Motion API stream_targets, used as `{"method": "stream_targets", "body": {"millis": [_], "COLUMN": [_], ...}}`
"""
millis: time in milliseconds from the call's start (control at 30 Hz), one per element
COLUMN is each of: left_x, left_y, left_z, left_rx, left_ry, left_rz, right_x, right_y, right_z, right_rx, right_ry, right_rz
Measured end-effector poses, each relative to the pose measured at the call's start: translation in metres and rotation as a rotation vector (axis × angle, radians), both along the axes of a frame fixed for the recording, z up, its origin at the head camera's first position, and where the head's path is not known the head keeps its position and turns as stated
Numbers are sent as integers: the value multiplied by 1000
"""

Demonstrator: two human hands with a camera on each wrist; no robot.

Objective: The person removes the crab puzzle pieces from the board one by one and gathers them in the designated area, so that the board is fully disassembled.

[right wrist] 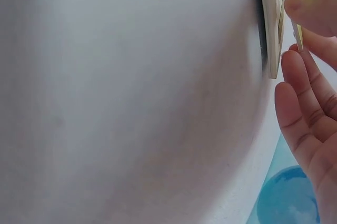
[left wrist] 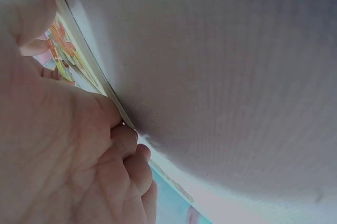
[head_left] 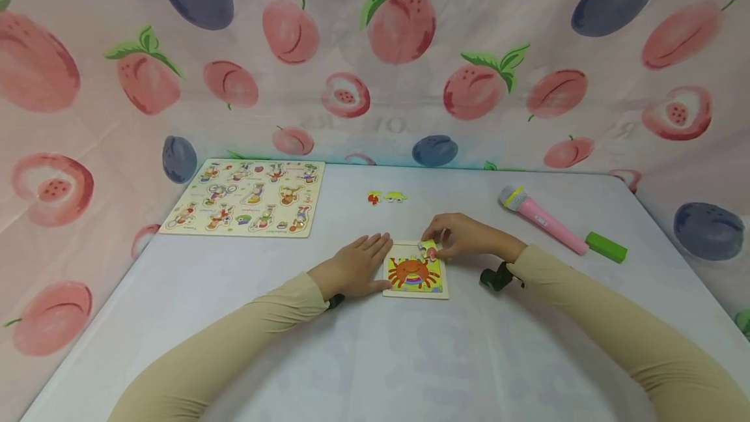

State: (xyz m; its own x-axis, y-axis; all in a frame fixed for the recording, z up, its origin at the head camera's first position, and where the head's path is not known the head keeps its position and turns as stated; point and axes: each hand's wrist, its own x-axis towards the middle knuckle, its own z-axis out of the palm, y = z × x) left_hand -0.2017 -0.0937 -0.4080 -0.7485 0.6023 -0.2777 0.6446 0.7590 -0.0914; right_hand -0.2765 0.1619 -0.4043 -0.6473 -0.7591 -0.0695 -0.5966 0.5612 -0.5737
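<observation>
A small square wooden puzzle tray (head_left: 418, 295) with an orange crab picture (head_left: 413, 273) lies in front of me. My left hand (head_left: 354, 267) is at the tray's left side, fingers extended and thumb at the lower left corner. In the left wrist view its fingertips touch the tray's edge (left wrist: 89, 50). My right hand (head_left: 469, 236) pinches a yellow jigsaw piece (head_left: 430, 251) with a red patch between thumb and fingers, over the tray's upper right corner. Seen from the right wrist, that piece (right wrist: 300, 42) is tilted on edge beside the tray's rim (right wrist: 273, 50).
Behind the tray lie loose jigsaw pieces, one red and yellow (head_left: 374, 198) and one yellow and white (head_left: 395, 197). A larger picture puzzle board (head_left: 269, 197) is at the back left. To the right are a pink toy microphone (head_left: 545, 220) and a green block (head_left: 606, 247).
</observation>
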Motion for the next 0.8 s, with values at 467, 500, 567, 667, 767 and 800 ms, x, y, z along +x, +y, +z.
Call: {"method": "stream_targets", "body": {"millis": [467,500,567,667,767,800], "left_x": [1,1,1,1,1,1], "left_y": [0,-1,-1,0,0,0], "left_z": [3,3,3,3,2,2], "left_rx": [5,6,9,11,8,7], "left_ry": [-17,-18,-18,-16,-17,-19], "left_rz": [3,3,2,4,9,11], "right_x": [-5,-7,-9,-12,-13,-14], "right_y": [3,3,4,4,4,4], "right_z": [-3,-4,-5,-7,-6,-6], "right_rx": [-45,-52,-67,-96,-125,-134], "right_ry": [-71,-81,-104,-134,-138,-133], "right_rz": [-80,-86,-105,-127,-131,-130]}}
